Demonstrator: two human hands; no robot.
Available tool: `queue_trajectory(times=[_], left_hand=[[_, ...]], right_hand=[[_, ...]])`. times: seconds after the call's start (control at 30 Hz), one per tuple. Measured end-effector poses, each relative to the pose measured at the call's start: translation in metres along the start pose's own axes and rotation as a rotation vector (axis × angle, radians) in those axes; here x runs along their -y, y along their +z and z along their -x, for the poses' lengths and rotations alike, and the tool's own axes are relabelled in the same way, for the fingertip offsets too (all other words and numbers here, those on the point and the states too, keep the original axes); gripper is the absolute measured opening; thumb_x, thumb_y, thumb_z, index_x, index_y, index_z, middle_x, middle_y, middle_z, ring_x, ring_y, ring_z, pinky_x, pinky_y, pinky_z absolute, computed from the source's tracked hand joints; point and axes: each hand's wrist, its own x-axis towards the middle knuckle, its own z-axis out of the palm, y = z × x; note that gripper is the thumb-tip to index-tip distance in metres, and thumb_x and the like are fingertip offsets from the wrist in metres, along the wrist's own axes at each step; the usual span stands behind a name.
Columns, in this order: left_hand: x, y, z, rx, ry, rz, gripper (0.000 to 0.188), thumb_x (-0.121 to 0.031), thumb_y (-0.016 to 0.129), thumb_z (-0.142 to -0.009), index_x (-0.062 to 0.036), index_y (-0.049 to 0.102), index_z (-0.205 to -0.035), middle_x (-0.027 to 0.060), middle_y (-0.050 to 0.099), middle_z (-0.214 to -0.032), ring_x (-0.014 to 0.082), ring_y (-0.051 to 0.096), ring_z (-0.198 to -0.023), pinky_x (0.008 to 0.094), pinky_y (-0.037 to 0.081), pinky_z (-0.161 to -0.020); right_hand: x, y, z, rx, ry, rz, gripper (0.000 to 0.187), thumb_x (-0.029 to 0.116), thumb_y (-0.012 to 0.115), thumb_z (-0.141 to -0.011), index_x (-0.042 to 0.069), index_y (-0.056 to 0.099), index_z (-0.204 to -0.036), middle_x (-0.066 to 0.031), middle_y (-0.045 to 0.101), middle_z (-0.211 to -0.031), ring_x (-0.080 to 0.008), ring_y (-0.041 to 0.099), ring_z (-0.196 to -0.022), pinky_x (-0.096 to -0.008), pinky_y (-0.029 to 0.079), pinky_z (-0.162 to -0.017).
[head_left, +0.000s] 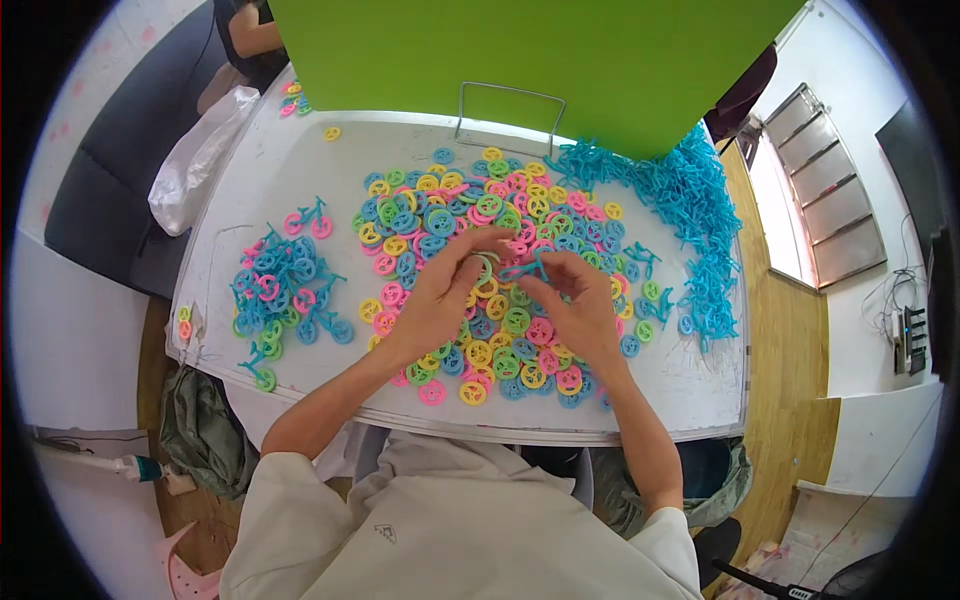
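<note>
Our left fingers (480,240) pinch a green wheel (487,268) and our right fingers (562,264) grip a blue bicycle body (530,267), held close together at the centre of the frame. Beneath, coloured wheels (516,321) cover the middle of our white surface (325,185); blue bodies (692,195) heap at upper right, small wheeled bicycles (277,268) at left.

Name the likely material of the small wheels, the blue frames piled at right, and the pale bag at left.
Small wheels: probably molded plastic, satin, with even bright color and uniform spokes. 
Blue frames: likely plastic too, given their identical thin shapes; rigid or flexible is unclear.
Pale bag: apparently thin plastic film, shiny and crinkled.
</note>
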Motion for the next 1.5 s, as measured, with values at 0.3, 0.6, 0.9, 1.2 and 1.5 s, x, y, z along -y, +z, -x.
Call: queue_trajectory(times=[0.3,0.6,0.9,1.2,1.5], left_hand=[[0.011,-0.008,0.003,-0.169,-0.028,0.058,0.021,-0.004,0.064,-0.085,-0.0019,0.059,-0.106,0.0041,0.059,-0.096,0.0115,0.060,-0.087,0.0267,0.050,-0.079],[0.012,-0.004,0.004,-0.133,-0.018,-0.092,0.010,-0.006,0.060,-0.089,-0.0001,0.055,-0.096,0.0046,0.060,-0.086,0.0116,0.060,-0.083,0.0270,0.052,-0.073],[0.019,-0.007,0.005,-0.080,-0.055,-0.098,0.008,0.005,0.052,-0.088,-0.0022,0.047,-0.089,0.0037,0.056,-0.086,0.0095,0.056,-0.079,0.0251,0.052,-0.075],[0.012,-0.004,0.002,-0.136,-0.026,-0.075,0.012,0.004,0.057,-0.087,-0.0009,0.054,-0.098,0.0054,0.060,-0.092,0.0102,0.060,-0.083,0.0245,0.051,-0.075],[0.008,-0.003,0.004,-0.164,-0.004,-0.072,0.018,-0.004,0.059,-0.090,-0.0005,0.063,-0.107,0.0066,0.065,-0.095,0.0108,0.062,-0.085,0.0246,0.052,-0.074]], right_hand=[[0.009,0.004,0.004,-0.087,-0.021,-0.033,0.026,0.001,0.070,-0.081,-0.001,0.061,-0.105,-0.0055,0.065,-0.096,-0.0113,0.062,-0.088,-0.0248,0.050,-0.078],[0.004,0.014,0.006,-0.068,-0.046,-0.033,0.024,0.010,0.072,-0.079,0.000,0.063,-0.099,-0.0064,0.068,-0.088,-0.0122,0.064,-0.083,-0.0273,0.050,-0.077],[-0.005,0.021,0.004,-0.012,-0.060,-0.178,0.017,0.006,0.070,-0.082,0.001,0.060,-0.095,-0.0057,0.066,-0.087,-0.0100,0.063,-0.083,-0.0259,0.050,-0.075],[-0.005,0.023,0.005,-0.032,0.034,-0.255,0.028,0.006,0.071,-0.081,0.002,0.057,-0.105,-0.0052,0.066,-0.087,-0.0082,0.062,-0.081,-0.0237,0.049,-0.067],[0.008,0.020,0.010,-0.140,-0.032,0.055,0.033,0.012,0.074,-0.080,0.006,0.062,-0.110,-0.0097,0.068,-0.082,-0.0142,0.068,-0.070,-0.0260,0.051,-0.059]])
